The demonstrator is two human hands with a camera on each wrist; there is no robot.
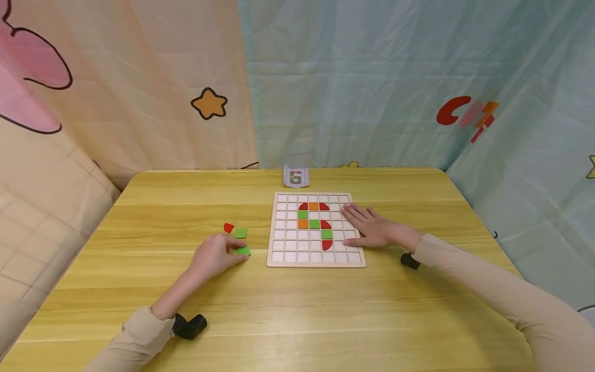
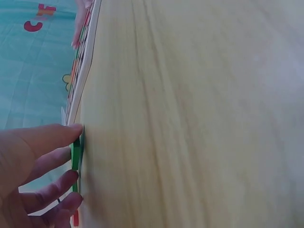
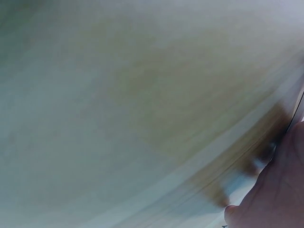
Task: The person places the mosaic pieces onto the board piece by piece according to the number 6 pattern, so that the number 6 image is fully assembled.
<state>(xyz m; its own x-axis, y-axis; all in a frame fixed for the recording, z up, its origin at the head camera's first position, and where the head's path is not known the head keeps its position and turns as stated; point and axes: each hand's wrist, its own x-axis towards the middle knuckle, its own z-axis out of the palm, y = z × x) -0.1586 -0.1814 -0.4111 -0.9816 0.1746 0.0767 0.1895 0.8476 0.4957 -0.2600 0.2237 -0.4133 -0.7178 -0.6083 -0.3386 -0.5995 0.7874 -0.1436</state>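
Observation:
My left hand [image 1: 216,254] pinches a green square tile [image 1: 244,251] between thumb and fingers, at table level. In the left wrist view the tile [image 2: 76,154] shows as a thin green edge by the thumb. Just beyond it lie another green square tile [image 1: 240,233] and a red rounded tile [image 1: 228,227]. To the right is a white gridded board [image 1: 289,253] with several red, orange and green tiles set in its squares. Spread flat, my right hand [image 1: 375,230] rests on the board's right edge, its fingers straight.
Behind the board, a small card [image 1: 296,176] printed with a coloured grid pattern stands near the back edge of the wooden table [image 1: 297,315]. Printed curtains [image 1: 344,82] hang behind and at the sides. Black devices [image 1: 189,326] sit at both wrists.

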